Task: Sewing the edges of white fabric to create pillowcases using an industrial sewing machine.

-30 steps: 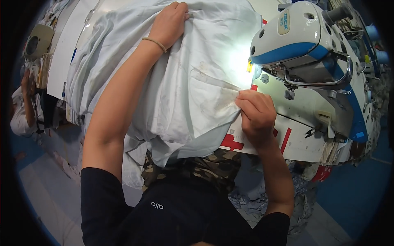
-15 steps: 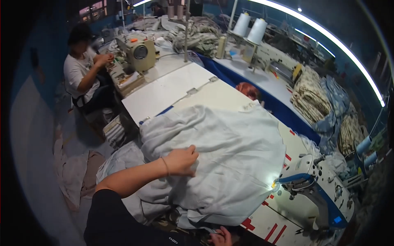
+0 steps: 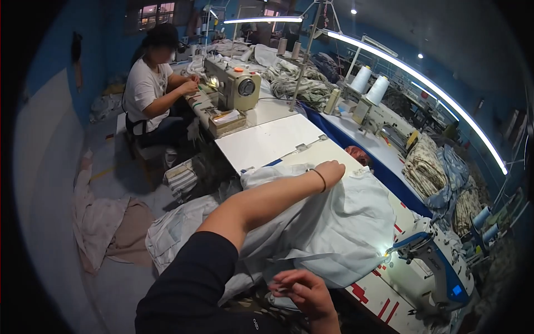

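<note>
A large pale grey-white cloth (image 3: 356, 209) lies in folds across the sewing table and hangs over its near left side toward my lap. My left arm stretches across it. My left hand (image 3: 331, 173) is closed at the cloth's far part, and folds run down from it; the fingertips are hidden. Low in front of me, my right hand (image 3: 305, 290) hovers over the near part of the cloth, fingers loosely bent and apart, nothing seen in them. The cloth's right edge reaches the lit needle area of a white and blue sewing machine (image 3: 431, 261).
At the far left a person (image 3: 153, 83) sits working at a beige sewing machine (image 3: 236, 86). Garments (image 3: 130, 228) lie on the floor at left. White thread cones (image 3: 377, 90) stand beyond the blue trough (image 3: 389, 177). Folded patterned fabric (image 3: 425, 161) is piled at right.
My left hand has moved far and to the right across the cloth, drawing up folds. My right hand has risen into fuller view. The view has tilted up and turned left.
</note>
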Tool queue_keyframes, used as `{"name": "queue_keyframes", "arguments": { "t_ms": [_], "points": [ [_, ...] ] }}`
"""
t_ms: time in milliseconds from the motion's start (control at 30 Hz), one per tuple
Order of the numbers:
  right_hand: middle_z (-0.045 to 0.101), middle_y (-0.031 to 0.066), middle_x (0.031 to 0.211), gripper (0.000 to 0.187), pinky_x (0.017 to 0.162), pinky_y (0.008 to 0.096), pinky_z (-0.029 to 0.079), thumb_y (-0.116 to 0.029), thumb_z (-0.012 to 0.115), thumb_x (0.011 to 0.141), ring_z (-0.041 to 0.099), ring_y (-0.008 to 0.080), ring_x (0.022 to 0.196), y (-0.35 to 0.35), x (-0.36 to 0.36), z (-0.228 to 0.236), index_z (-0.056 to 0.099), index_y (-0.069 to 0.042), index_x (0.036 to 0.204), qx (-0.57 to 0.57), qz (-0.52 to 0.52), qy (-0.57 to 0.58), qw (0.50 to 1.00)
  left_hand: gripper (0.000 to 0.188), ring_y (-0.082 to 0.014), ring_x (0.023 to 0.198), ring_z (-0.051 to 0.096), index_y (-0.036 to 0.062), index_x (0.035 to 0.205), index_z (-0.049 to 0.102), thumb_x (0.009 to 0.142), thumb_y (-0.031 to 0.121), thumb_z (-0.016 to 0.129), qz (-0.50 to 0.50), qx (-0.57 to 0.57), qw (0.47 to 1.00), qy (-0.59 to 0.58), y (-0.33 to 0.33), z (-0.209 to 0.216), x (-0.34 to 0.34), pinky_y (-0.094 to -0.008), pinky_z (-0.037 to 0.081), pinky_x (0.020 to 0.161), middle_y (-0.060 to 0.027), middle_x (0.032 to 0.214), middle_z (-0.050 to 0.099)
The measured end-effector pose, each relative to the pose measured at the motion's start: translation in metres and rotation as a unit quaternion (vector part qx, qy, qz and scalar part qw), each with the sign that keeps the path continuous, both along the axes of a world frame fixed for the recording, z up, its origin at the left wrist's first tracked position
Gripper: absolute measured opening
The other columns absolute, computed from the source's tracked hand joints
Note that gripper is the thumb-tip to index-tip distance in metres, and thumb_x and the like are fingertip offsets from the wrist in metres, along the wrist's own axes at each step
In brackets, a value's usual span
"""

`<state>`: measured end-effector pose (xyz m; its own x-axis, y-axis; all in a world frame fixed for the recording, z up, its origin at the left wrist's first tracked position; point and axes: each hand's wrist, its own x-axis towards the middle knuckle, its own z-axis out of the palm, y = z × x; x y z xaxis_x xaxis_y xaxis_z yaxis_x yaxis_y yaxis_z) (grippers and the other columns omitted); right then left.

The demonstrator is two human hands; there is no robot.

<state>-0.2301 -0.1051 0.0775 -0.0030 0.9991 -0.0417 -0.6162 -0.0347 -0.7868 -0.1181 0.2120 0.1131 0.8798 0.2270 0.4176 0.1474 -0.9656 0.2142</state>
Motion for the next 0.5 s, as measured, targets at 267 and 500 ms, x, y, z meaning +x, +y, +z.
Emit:
{"name": "queue_keyframes", "arguments": {
  "t_ms": [267,500],
  "points": [
    [0.064,0.0169,0.116,0.040,0.101,0.0484,0.058,-0.024,0.070,0.100,0.068,0.0315,0.107,-0.101,-0.010,-0.187,0.055,0.001,0.126,-0.300,-0.326,0.051,0.895,0.069,-0.0487,0.121,0.061,-0.0075,0.132,0.058,0.089,0.044,0.075,0.035,-0.142,0.964,0.223,-0.026,-0.093,-0.046,-0.0495,0.051,0.102,-0.0375,0.138,0.048],
    [0.056,0.0115,0.140,0.055,0.100,0.0525,0.058,-0.019,0.067,0.101,0.059,0.0301,0.127,0.000,0.009,-0.177,0.043,-0.010,0.149,-0.286,-0.276,0.072,0.915,0.100,-0.0538,0.128,0.054,-0.0100,0.150,0.036,0.091,0.066,0.063,0.082,-0.042,0.970,0.226,-0.022,-0.109,-0.053,-0.0533,0.048,0.107,-0.0412,0.157,0.027]
  ]
}}
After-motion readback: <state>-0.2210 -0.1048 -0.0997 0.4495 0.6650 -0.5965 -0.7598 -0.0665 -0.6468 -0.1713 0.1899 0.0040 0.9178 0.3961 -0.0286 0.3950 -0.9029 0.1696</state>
